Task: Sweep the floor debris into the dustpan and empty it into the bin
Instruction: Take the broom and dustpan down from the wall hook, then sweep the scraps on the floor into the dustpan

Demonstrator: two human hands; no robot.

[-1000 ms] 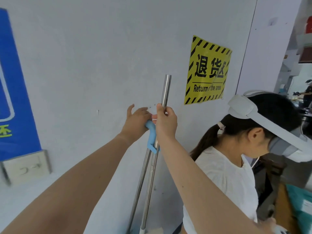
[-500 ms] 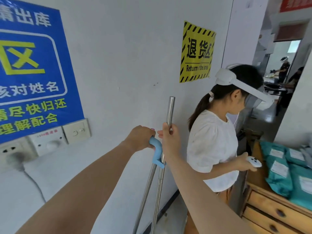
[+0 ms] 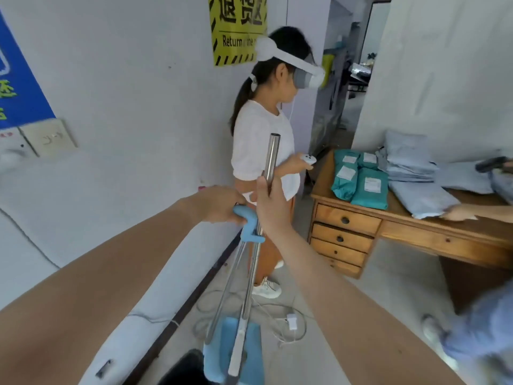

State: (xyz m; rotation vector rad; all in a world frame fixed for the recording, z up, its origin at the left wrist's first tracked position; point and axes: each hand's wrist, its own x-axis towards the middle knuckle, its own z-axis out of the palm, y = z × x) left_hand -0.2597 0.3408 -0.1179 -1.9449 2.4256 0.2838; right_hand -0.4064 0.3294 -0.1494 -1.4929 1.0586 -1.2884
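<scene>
**Dustpan and broom held upright by the wall**

The dustpan sits low in our view at about 6 o'clock, its blue tray down near the floor beside the dark skirting of the white wall. Its steel handle rises to a pale blue grip, and our left hand is closed over the top of that grip. Just beside it stands the broom pole, a bright steel tube with a white lower section that reaches down in front of the tray. Our right hand is wrapped around this pole, thumb up along it, with the pole's open end well above our fingers. The blue grip clips against the pole, so the two handles run side by side.

At 12 o'clock a person in a white shirt stands against the wall, wearing a white headset and holding a small white controller. A yellow sign hangs above. At 2 o'clock a wooden desk carries teal parcels and grey parcels; another person's hand rests on one. White cables lie on the floor at 5 o'clock. A blue poster and a wall switch show at 9 o'clock.
</scene>
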